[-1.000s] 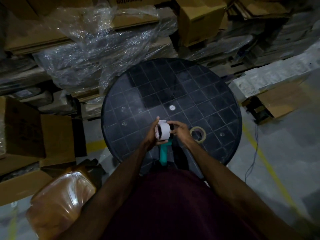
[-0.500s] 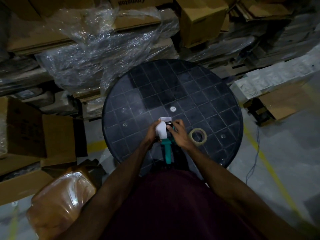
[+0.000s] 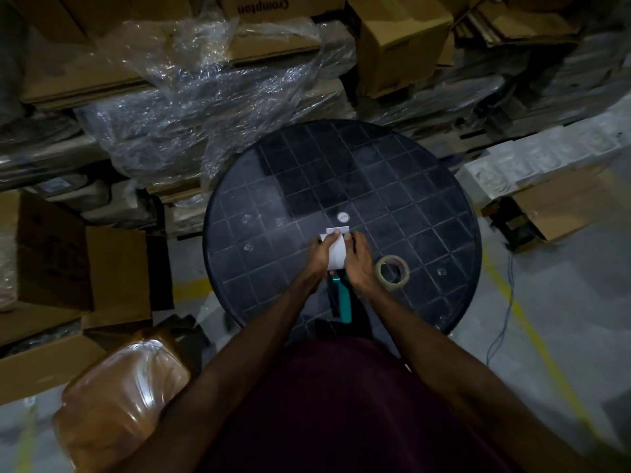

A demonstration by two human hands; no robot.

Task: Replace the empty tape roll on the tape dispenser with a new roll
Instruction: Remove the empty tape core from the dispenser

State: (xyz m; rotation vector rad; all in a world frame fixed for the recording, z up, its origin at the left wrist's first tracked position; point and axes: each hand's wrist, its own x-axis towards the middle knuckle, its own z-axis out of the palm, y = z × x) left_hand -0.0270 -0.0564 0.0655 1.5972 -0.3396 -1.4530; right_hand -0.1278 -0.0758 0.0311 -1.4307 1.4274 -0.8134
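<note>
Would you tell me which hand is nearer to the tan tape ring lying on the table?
The right hand. It is just left of the tape ring in the picture, almost touching it; the left hand is farther away, beyond the white roll.

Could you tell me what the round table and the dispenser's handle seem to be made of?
Round table: likely moulded plastic, dark and slightly glossy, with a raised grid pattern. Dispenser's handle: probably teal plastic, smooth; the dim light leaves it uncertain.

Dim warehouse, cardboard boxes (image 3: 403, 39), grey floor (image 3: 563, 302)
</note>
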